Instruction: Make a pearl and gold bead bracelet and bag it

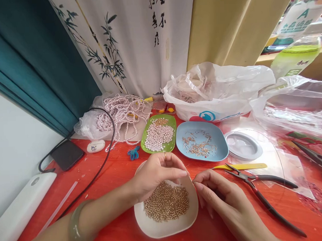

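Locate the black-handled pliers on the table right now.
In the head view the black-handled pliers lie on the red table, just right of the right hand, below the yellow-handled tool and the blue dish.

White dish [165, 227]: far rim hidden behind left hand [155, 174]. Item pinched between fingertips: too small to tell. Pliers [316, 158] at table's right edge: cut off.

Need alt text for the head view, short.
Left hand and right hand pinch fingertips together over a white dish of gold beads on a red table. Behind: green tray of pearls, blue tray of pins, pliers.
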`<state>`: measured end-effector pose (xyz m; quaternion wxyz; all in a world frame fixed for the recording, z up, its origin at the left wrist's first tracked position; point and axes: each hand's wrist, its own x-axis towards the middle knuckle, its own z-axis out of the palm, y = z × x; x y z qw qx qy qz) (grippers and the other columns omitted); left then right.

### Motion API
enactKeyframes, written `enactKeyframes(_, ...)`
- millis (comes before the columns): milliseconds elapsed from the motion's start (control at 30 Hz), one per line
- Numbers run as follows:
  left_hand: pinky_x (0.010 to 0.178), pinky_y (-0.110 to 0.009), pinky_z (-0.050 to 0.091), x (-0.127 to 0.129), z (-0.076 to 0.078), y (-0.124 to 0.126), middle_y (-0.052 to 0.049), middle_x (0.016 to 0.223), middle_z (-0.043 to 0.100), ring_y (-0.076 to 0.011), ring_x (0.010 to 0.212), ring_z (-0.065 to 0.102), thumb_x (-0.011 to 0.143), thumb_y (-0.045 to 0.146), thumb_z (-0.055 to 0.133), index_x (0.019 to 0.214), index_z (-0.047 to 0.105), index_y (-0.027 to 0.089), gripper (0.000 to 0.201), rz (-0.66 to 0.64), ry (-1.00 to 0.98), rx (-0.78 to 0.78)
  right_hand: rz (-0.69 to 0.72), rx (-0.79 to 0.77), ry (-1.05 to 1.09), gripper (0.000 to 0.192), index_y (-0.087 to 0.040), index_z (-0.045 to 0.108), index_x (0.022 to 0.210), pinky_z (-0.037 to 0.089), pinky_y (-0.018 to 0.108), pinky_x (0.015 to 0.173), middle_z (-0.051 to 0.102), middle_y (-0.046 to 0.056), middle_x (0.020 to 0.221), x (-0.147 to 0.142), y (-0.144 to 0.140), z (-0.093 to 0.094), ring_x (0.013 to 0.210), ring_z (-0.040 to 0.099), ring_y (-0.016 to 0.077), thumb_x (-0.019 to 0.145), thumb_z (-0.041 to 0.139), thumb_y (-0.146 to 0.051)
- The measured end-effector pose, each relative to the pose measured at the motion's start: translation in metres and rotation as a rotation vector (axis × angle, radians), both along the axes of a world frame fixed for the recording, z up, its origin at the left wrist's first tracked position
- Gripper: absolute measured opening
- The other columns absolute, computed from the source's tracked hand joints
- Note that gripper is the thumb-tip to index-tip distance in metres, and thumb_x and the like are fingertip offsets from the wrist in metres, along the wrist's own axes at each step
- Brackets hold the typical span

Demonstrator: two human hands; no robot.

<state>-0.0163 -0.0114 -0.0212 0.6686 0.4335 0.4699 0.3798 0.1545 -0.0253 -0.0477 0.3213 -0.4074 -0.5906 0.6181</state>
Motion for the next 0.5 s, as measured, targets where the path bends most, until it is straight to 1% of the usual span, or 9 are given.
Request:
enactKeyframes(133, 0.056, -0.021, 0.042, -0.0007, -0.001, 0.0002, -0.003, 0.074, 0.06, -0.0092, 0.062, 0.053, 0.063, 0.015, 0.067, 0.075, 0.062, 0.013, 0.012, 0.008, -0.022, -0.02, -0.01, 0.009, -0.006, 0.021, -0.02, 0.051, 0.07, 0.031, 0.019, 0.041, 0.045, -0.004, 0.054, -0.0005, 0.0007, 0.0036, 0.045, 0.037, 0.0084, 0.082, 0.047, -0.037)
enactKeyframes(300, 0.056, -0.022, 0.042, -0.0007, -0.0006, -0.0003, -0.003, 0.071, 0.059, -0.0101, 0.061, 0.053, 0.064, 0.019, 0.068, 0.069, 0.063, 0.013, 0.01, -0.016, 0.034, 0.003, -0.025, 0.038, -0.038, 0.021, -0.02, 0.052, 0.069, 0.034, 0.02, 0.046, 0.046, -0.003, 0.056, 0.0, 0.0026, 0.0041, 0.051, 0.04, 0.0102, 0.082, 0.048, -0.036)
enactKeyframes(500, 0.059, -0.024, 0.041, -0.0009, -0.0022, -0.0006, -0.001, 0.066, 0.058, -0.0097, 0.059, 0.052, 0.062, 0.022, 0.07, 0.068, 0.062, 0.013, 0.013, -0.053, 0.09, 0.032, -0.018, 0.041, -0.036, 0.024, -0.02, 0.05, 0.069, 0.03, 0.02, 0.041, 0.042, -0.004, 0.054, 0.0017, 0.003, -0.0013, 0.048, 0.036, 0.0098, 0.082, 0.046, -0.041)
